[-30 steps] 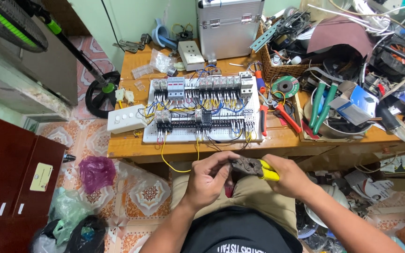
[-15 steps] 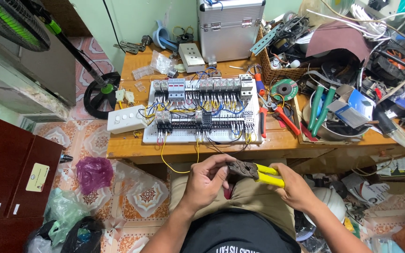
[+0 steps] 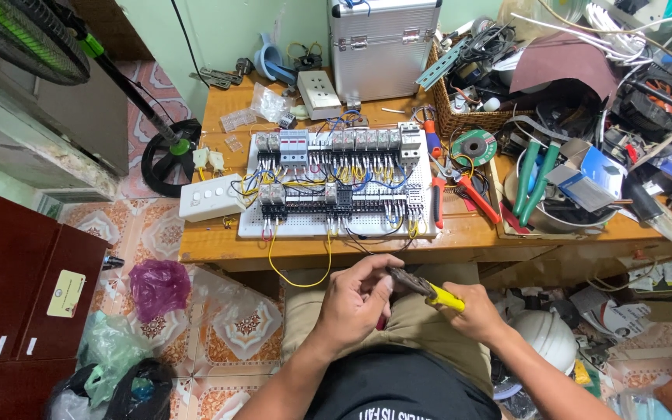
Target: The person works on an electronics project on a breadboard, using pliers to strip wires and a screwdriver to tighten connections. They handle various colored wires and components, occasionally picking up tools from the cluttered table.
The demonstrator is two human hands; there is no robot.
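My right hand (image 3: 470, 311) grips yellow-handled pliers (image 3: 428, 290) over my lap, jaws pointing left. My left hand (image 3: 355, 299) is curled at the jaws, fingertips pinched on something too small to make out, maybe a wire end. A yellow wire (image 3: 299, 276) hangs from the table edge in a loop just left of my left hand. In front of me on the wooden table (image 3: 211, 249) lies a white perforated panel (image 3: 334, 224) carrying rows of breakers, relays and many yellow, blue and black wires.
A white switch box (image 3: 210, 199) lies left of the panel, red-handled pliers (image 3: 470, 194) right of it. Behind stand a silver case (image 3: 383, 45) and a wicker basket (image 3: 460, 117) of parts. Clutter covers the right side. A standing fan (image 3: 166, 152) and plastic bags (image 3: 157, 286) are on the tiled floor.
Both hands stay together over my lap. The pliers have tilted a little and my left fingers have closed tighter at the jaws. The view has shifted slightly.
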